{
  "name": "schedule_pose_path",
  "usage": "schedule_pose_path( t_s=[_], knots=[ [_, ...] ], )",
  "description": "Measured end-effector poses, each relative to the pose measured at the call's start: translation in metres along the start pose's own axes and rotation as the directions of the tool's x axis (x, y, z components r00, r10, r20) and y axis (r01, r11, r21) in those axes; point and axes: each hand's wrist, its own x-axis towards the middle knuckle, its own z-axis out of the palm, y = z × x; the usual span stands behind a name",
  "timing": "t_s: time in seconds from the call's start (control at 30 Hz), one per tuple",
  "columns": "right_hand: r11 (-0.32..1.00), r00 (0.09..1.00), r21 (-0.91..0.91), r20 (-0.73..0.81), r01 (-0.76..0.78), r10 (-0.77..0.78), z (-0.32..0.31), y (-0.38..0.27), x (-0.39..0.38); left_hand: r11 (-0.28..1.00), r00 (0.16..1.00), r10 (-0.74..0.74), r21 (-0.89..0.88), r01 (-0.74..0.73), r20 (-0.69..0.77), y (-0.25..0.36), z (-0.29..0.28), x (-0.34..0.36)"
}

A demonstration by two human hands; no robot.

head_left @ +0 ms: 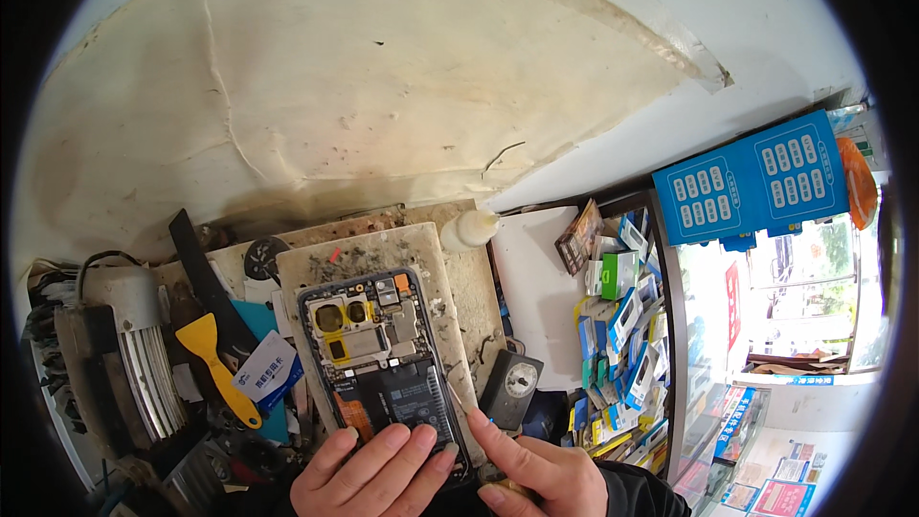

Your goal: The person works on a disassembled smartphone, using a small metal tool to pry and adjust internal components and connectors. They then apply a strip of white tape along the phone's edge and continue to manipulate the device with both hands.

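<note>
With left hand (375, 477) open across opened phone (385, 362), gripping slim tool (459, 395) in right hand (553, 477).
Apparently working near its right edge; probably calling for light pressure next.

One wide head-worn fisheye view looks down from above the opened phone (388, 369), fairly near it, and forward to the wall (335, 86) beyond it.

Daylight enters by the window (790, 278), beyond the right edge of the table (476, 297), glaring white there. The wall (335, 67) past the far edge is softly lit; the near left corner is dim. The phone (388, 364) looks fairly sharp; lines bend toward the black rim.
</note>
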Motion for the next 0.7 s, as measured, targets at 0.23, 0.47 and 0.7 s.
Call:
schedule_pose_path(
  t_s=[0.23,0.47,0.7],
  knots=[
    [1.000,1.000,-0.002,0.008,0.009,-0.009,-0.002,0.001,0.006,1.000,1.000,0.015,0.014,-0.015,-0.006,-0.001,0.000,0.000],
    [1.000,1.000,0.000,0.006,0.011,-0.011,-0.003,0.001,0.010,1.000,1.000,-0.003,0.008,0.003,-0.020,0.001,0.001,0.001],
    [0.999,0.999,-0.017,0.002,0.034,-0.034,-0.005,0.003,0.017,1.000,0.999,-0.011,0.002,0.011,-0.035,0.001,0.001,0.001]
  ],
)
